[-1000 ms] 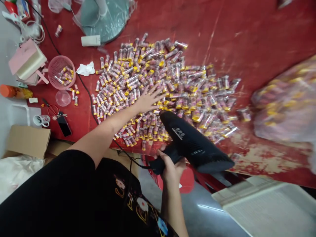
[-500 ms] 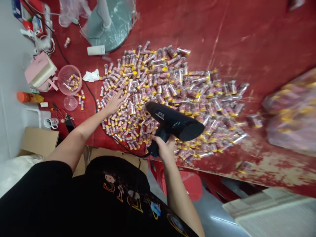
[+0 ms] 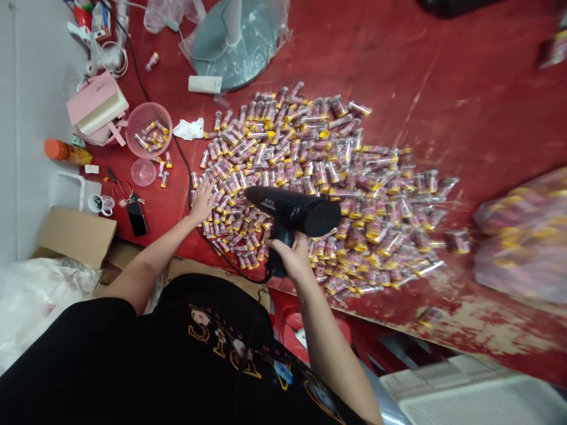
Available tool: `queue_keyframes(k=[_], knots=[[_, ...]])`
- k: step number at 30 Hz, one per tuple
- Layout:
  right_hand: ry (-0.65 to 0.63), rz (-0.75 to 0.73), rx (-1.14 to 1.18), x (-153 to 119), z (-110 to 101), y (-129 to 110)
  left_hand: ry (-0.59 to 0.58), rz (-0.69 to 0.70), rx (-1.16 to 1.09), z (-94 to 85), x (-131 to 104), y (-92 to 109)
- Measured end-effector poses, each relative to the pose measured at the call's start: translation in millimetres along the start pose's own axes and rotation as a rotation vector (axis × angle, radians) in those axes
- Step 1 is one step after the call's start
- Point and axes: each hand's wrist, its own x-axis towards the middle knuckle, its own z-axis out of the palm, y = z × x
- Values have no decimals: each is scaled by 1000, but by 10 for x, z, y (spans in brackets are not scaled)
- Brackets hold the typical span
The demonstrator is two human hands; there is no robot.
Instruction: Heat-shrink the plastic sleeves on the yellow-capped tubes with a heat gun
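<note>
The left hand has moved from the middle of the small tubes to their left edge, its fingers slightly apart. The right hand, fingers clamped on the hair dryer, has also brought it farther left, above the tubes on the red table.

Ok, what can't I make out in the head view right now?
All in the head view:
Black blower: lettering blurred; grip partly covered by the right hand.
Tubes: some hidden beneath the blower.
Bag: blurred, cut off by the right edge.
Dark object: cut off by the top edge.
</note>
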Motion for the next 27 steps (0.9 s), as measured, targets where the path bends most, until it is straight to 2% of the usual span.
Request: queue_keyframes(k=[3, 6, 7, 10, 11, 14, 16, 19, 23, 27], knots=[[48, -76, 6, -32, 128, -40, 1, -43, -10, -27, -184, -81], [-93, -31, 3, -37, 252, -95, 2, -70, -7, -56, -334, -130], [-95, -34, -1, -23, 292, -109, 0, -72, -4, -68, -379, -137], [52, -101, -4, 42, 393, -120, -20, -58, 5, -103, -501, -136], [61, -99, -4, 53, 415, -112, -27, -53, 7, -111, -531, -131], [-64, -15, -25, 6, 452, -59, -45, -56, 16, -108, -554, -93], [-72, 15, -28, -83, 481, -19, -68, -62, 23, -65, -481, -39], [55, -15, -1, -236, 546, 17, -114, -28, 48, 60, -233, 103], [59, -4, 32, -434, 552, 40, -191, 128, 136, 226, 148, 350], [192, -9, 42, -584, 437, 72, -271, 242, 233, 223, 287, 408]])
